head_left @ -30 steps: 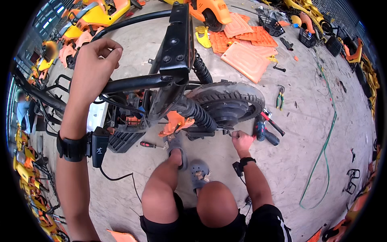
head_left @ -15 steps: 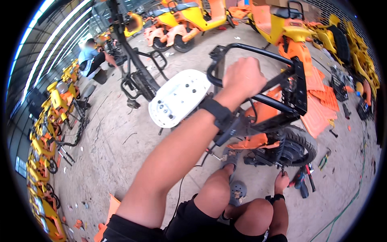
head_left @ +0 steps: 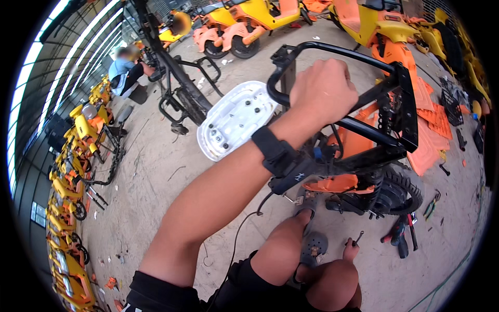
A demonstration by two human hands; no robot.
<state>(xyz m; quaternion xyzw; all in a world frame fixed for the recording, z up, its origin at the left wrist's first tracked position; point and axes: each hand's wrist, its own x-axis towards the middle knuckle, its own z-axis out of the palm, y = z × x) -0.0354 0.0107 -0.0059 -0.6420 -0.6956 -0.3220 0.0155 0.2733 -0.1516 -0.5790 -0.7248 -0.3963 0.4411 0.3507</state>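
Gripping the black frame bar (head_left: 332,52) — running left-right — left hand (head_left: 322,91) fingers clamped around it.

**Colours on the yard floor**

Frame tube (head_left: 332,51) under the left hand (head_left: 323,89): glossy black. Wrist strap (head_left: 278,152): black, small pale mark on its unit. Seat underside (head_left: 234,118): white, dotted with dark bolt heads. Body panel (head_left: 340,182) inside the frame: orange. Rear tyre (head_left: 397,191): black, knobbed tread pattern. Loose panels (head_left: 434,130) stacked to the right: orange, ribbed. Parked scooters (head_left: 249,21) at the top: yellow bodies, orange fairings, black wheels. Row of scooters (head_left: 70,197) along the left: yellow with black frames. Floor (head_left: 156,171): dusty grey-tan concrete. Sandal (head_left: 312,244): grey, perforated with dots. Hand tools (head_left: 403,236): red and black grips. Shorts (head_left: 171,294): black. Hose (head_left: 442,291): green.
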